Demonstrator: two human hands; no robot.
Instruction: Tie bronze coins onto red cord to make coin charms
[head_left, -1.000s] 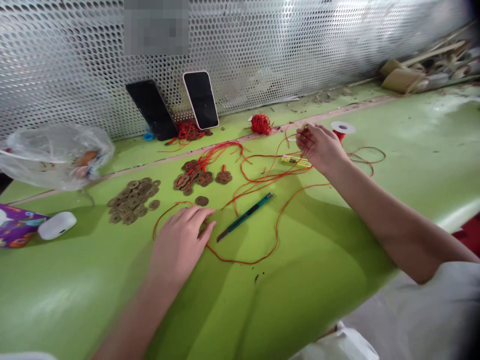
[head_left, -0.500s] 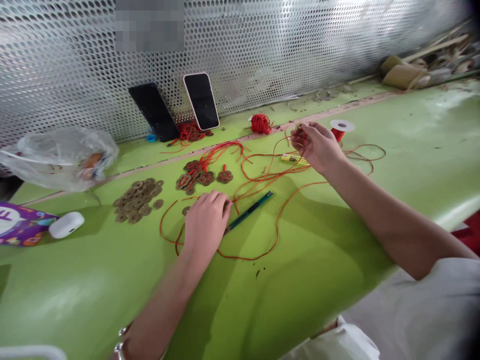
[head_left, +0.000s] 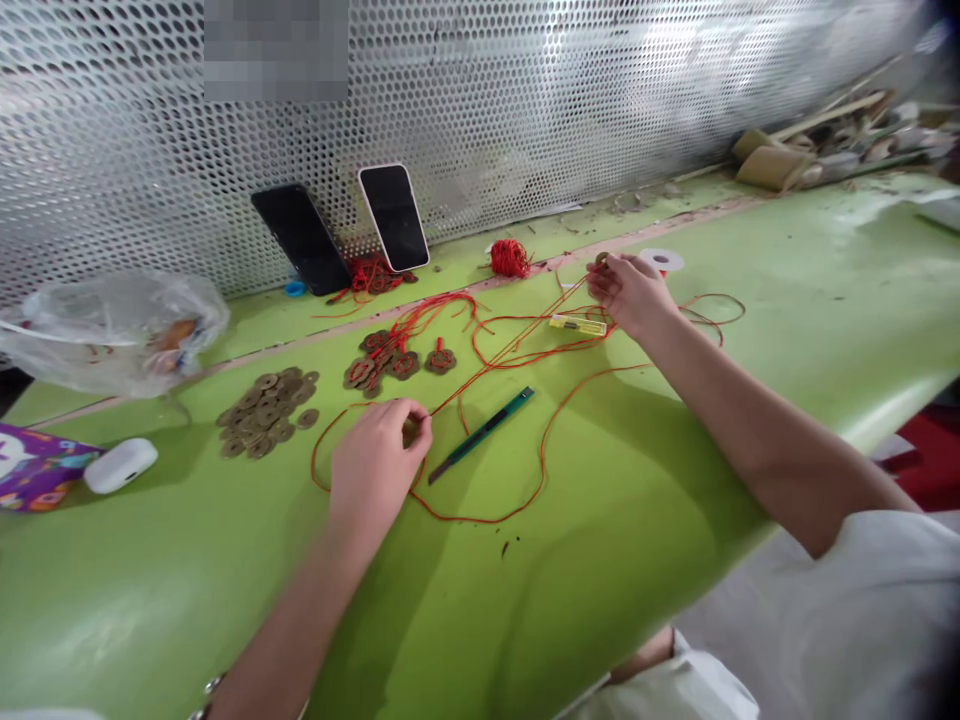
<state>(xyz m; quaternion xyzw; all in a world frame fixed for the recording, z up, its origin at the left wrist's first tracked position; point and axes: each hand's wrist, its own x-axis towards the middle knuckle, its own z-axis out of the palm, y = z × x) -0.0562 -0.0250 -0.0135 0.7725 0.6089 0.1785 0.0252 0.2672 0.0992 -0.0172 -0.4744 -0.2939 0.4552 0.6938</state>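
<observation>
Head view: red cord (head_left: 491, 365) is stretched nearly straight between left hand (head_left: 375, 450) and right hand (head_left: 630, 295).
Cord feel: probably light, soft and limp; best pinched near its ends.
Right fingertips: closed on the edge of a brass-coloured coin (head_left: 602, 258), with cord just beside it.
Coin feel: likely thin, stiff, slippery; best held by the rim.
Left fingertips: pinched on the cord; whether the disc (head_left: 409, 430) framed by them is gripped cannot be told.

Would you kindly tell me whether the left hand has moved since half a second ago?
Yes: against the unmoved green knife, the left hand has shifted slightly left, uncovering the blade tip.
</observation>
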